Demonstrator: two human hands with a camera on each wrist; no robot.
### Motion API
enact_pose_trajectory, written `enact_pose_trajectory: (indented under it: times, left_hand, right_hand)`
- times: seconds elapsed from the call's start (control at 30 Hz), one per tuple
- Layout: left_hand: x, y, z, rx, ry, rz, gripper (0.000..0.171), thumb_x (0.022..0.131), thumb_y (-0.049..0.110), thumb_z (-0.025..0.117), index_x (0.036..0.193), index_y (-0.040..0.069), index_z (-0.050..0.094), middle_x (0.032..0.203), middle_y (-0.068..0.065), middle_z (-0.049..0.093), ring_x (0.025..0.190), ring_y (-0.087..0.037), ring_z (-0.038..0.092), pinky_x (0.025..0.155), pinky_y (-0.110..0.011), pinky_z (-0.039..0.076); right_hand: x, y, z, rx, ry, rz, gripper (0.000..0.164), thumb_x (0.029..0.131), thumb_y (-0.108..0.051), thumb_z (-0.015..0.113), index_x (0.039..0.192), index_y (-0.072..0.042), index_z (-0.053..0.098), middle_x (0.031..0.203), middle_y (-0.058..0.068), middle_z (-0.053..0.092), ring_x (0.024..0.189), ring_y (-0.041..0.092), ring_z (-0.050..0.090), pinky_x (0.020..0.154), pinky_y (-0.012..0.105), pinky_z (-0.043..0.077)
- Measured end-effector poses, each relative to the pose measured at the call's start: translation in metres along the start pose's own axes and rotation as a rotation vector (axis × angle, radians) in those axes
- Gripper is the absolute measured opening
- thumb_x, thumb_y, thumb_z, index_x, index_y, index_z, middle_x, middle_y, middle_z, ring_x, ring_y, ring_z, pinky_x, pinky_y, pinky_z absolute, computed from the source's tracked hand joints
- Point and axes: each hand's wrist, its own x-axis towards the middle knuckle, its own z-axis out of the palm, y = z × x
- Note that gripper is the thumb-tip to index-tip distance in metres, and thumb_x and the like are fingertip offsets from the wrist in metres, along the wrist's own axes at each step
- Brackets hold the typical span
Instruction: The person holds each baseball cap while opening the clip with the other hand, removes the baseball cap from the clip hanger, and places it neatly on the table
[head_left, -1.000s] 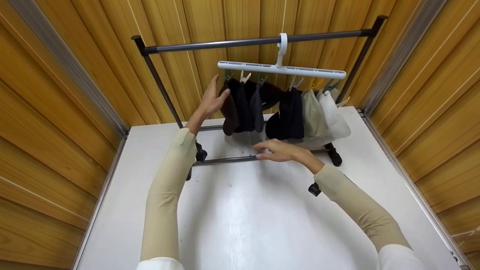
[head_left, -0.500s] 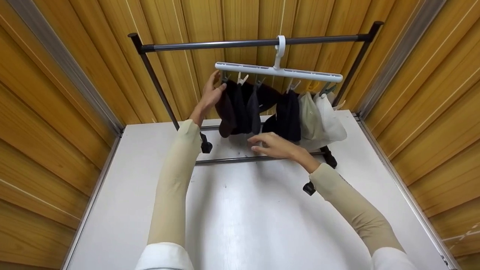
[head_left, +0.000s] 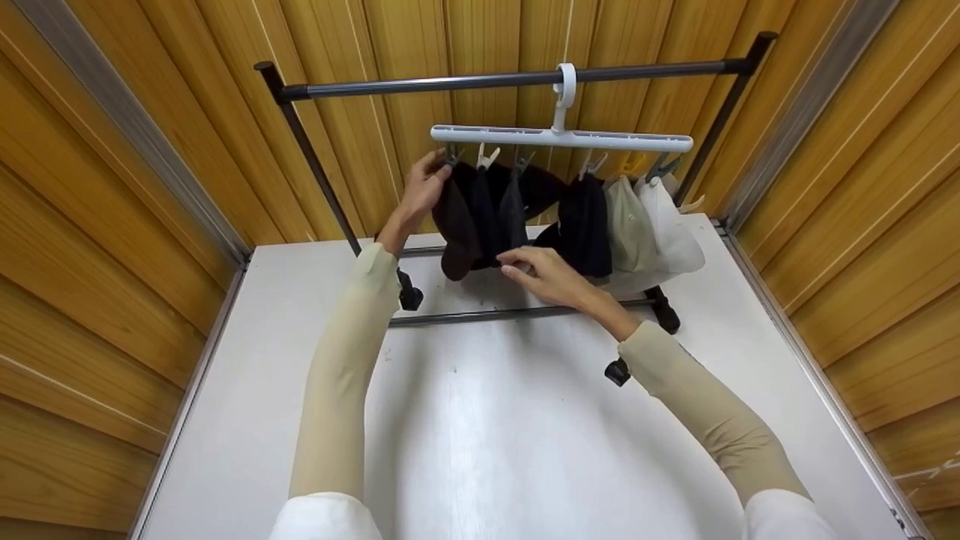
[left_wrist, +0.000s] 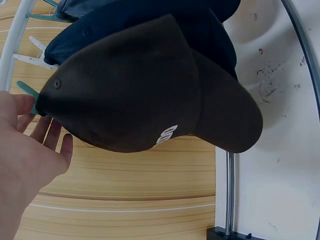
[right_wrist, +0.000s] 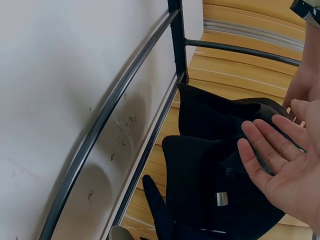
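Several caps hang by clothespins from a white hanger (head_left: 510, 136). At its left end my left hand (head_left: 424, 187) pinches a green clothespin (left_wrist: 29, 91) that grips a dark brown cap (left_wrist: 125, 90); the other fingers spread below the clip. Behind that cap hangs a navy cap (left_wrist: 220, 35). My right hand (head_left: 551, 276) is in front of the lower edges of the dark caps, fingers relaxed, holding nothing. In the right wrist view its palm faces the inside of a black cap (right_wrist: 200, 180). Further right hang a beige cap (head_left: 630, 229) and a white cap (head_left: 664, 225).
The hanger's hook (head_left: 566, 86) sits over the top bar (head_left: 450, 85) of a dark metal rack. Lower bars (head_left: 465, 318) run close over the white floor panel (head_left: 480, 435). Wood-patterned walls (head_left: 97, 225) enclose the back and sides.
My left hand has moved in to the end clothespin and closed on it. My right hand has risen slightly toward the dark caps. The hanger has shifted a little.
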Motion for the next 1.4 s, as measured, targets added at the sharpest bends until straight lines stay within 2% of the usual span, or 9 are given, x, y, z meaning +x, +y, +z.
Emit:
enact_pose_trajectory:
  times: [0.2, 0.33, 0.5, 0.63, 0.8, 0.93, 1.13, 1.27, 1.4]
  left_hand:
    - [-0.008, 0.004, -0.007, -0.001, -0.020, 0.017, 0.037, 0.106, 0.007, 0.049, 0.139, -0.008, 0.056, 0.138, -0.024, 0.061, 0.120, -0.023, 0.058, 0.102, -0.028, 0.046]
    - [-0.014, 0.006, -0.016, -0.006, -0.069, 0.031, 0.035, 0.107, 0.006, 0.048, 0.136, -0.010, 0.059, 0.134, -0.024, 0.062, 0.117, -0.019, 0.058, 0.104, -0.029, 0.047]
    - [-0.023, 0.010, -0.024, -0.018, -0.146, 0.018, 0.035, 0.107, 0.011, 0.050, 0.133, -0.009, 0.062, 0.120, -0.009, 0.067, 0.113, -0.019, 0.058, 0.095, -0.025, 0.046]
    - [-0.029, 0.014, -0.029, -0.029, -0.237, 0.002, 0.035, 0.107, 0.016, 0.053, 0.132, -0.006, 0.064, 0.110, 0.004, 0.067, 0.110, -0.021, 0.056, 0.092, -0.026, 0.043]
    - [-0.035, 0.023, -0.032, -0.018, -0.406, -0.045, 0.033, 0.107, 0.019, 0.054, 0.130, 0.000, 0.067, 0.109, 0.006, 0.065, 0.109, -0.017, 0.056, 0.106, -0.039, 0.042]
    - [-0.037, 0.029, -0.032, -0.017, -0.534, -0.060, 0.029, 0.107, 0.017, 0.052, 0.126, 0.001, 0.068, 0.105, 0.003, 0.062, 0.106, -0.018, 0.054, 0.111, -0.045, 0.041]
    - [-0.039, 0.035, -0.026, -0.028, -0.673, -0.060, 0.031, 0.107, 0.014, 0.052, 0.130, 0.000, 0.067, 0.102, 0.001, 0.060, 0.103, -0.018, 0.055, 0.107, -0.040, 0.045]
    - [-0.039, 0.037, -0.022, -0.035, -0.733, -0.055, 0.033, 0.108, 0.015, 0.051, 0.133, 0.000, 0.065, 0.103, 0.002, 0.061, 0.103, -0.015, 0.056, 0.106, -0.038, 0.045]
    - [-0.038, 0.037, -0.019, -0.110, -0.768, -0.043, 0.033, 0.108, 0.011, 0.049, 0.136, -0.001, 0.063, 0.112, 0.002, 0.062, 0.108, -0.015, 0.052, 0.108, -0.039, 0.042]
  right_hand:
    - [0.004, -0.006, -0.002, 0.043, 0.061, 0.032, 0.030, 0.104, -0.014, 0.059, 0.126, 0.006, 0.068, 0.121, 0.022, 0.072, 0.103, 0.032, 0.073, 0.086, 0.045, 0.060]
    - [0.006, -0.014, -0.004, 0.069, 0.097, 0.046, 0.031, 0.104, -0.012, 0.058, 0.128, 0.005, 0.067, 0.124, 0.023, 0.070, 0.101, 0.034, 0.073, 0.086, 0.047, 0.060]
    - [0.011, -0.027, -0.005, 0.086, 0.144, 0.072, 0.032, 0.104, -0.011, 0.058, 0.131, 0.003, 0.065, 0.126, 0.021, 0.069, 0.109, 0.032, 0.071, 0.091, 0.043, 0.059]
    - [0.018, -0.036, -0.006, 0.101, 0.194, 0.070, 0.033, 0.103, -0.009, 0.060, 0.133, 0.003, 0.065, 0.128, 0.021, 0.068, 0.114, 0.031, 0.069, 0.096, 0.040, 0.058]
    - [0.024, -0.045, -0.009, 0.135, 0.247, 0.077, 0.034, 0.102, -0.007, 0.060, 0.134, 0.003, 0.064, 0.132, 0.021, 0.067, 0.117, 0.031, 0.069, 0.097, 0.040, 0.057]
    - [0.027, -0.051, -0.011, 0.151, 0.231, 0.108, 0.034, 0.102, -0.008, 0.059, 0.134, 0.004, 0.064, 0.132, 0.021, 0.068, 0.120, 0.031, 0.068, 0.101, 0.042, 0.056]
    - [0.027, -0.058, -0.012, 0.087, 0.182, 0.157, 0.036, 0.104, -0.017, 0.059, 0.133, 0.003, 0.065, 0.135, 0.019, 0.067, 0.128, 0.030, 0.063, 0.110, 0.043, 0.048]
    - [0.025, -0.063, -0.013, 0.102, 0.168, 0.181, 0.036, 0.104, -0.018, 0.059, 0.131, 0.004, 0.066, 0.132, 0.020, 0.068, 0.125, 0.030, 0.063, 0.111, 0.044, 0.048]
    - [0.024, -0.069, -0.015, 0.160, 0.148, 0.197, 0.033, 0.104, -0.017, 0.059, 0.128, 0.003, 0.068, 0.128, 0.019, 0.070, 0.117, 0.026, 0.065, 0.107, 0.043, 0.049]
